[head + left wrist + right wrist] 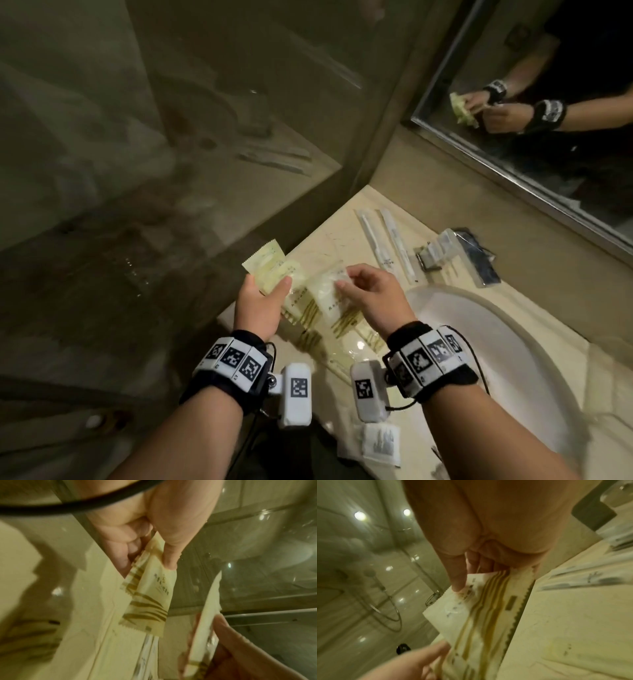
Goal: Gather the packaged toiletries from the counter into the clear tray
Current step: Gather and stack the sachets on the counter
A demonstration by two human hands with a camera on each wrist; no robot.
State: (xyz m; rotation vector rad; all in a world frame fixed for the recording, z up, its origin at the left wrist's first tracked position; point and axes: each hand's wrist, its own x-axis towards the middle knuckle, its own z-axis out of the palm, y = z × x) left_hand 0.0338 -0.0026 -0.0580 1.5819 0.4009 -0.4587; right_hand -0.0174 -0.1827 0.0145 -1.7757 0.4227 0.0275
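My left hand (274, 287) grips a fanned bunch of pale yellow sachets (269, 269) between thumb and fingers, above the counter's left edge. The left wrist view shows that hand (147, 557) pinching a gold-striped sachet (150, 595). My right hand (344, 279) pinches the top edge of a white gold-striped sachet (327, 301) right beside the bunch; in the right wrist view its thumb (457, 582) presses on that sachet (479, 608). Below both hands lies the clear tray (346, 356), hard to make out, with more striped sachets (310, 339) in or under it.
Two wrapped toothbrushes (373, 236) lie at the counter's back, with a small boxed packet (436, 251) and a dark comb packet (479, 260) to their right. A white sachet (382, 443) lies near the front edge. The sink basin (486, 359) is at right, a glass shower wall at left.
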